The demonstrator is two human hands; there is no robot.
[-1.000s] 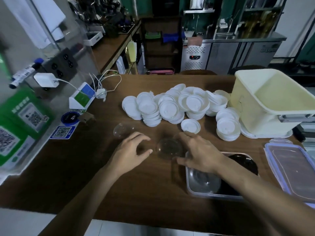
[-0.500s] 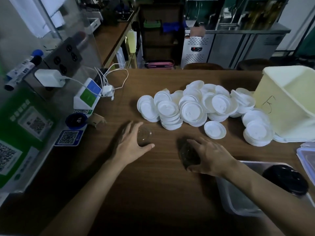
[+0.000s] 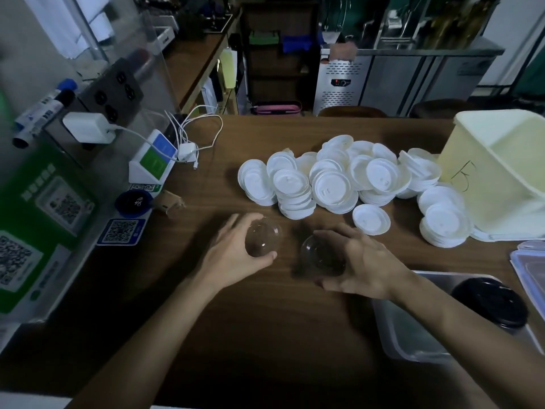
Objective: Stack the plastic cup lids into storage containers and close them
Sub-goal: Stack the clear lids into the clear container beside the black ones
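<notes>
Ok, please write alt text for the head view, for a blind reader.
The left hand grips a clear lid and the right hand a second clear lid at a wooden table. White lids lie heaped behind, beside a pale yellow container.

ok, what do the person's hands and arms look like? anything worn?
Left hand and right hand are bare: no gloves, no rings seen. Left arm and right arm bare to the frame edge: no sleeves, watch or bands in view. Light is dim, so fine marks could be missed.

Each hand — left hand (image 3: 236, 252), right hand (image 3: 364, 265) — holds a clear lid (image 3: 262, 237)
</notes>
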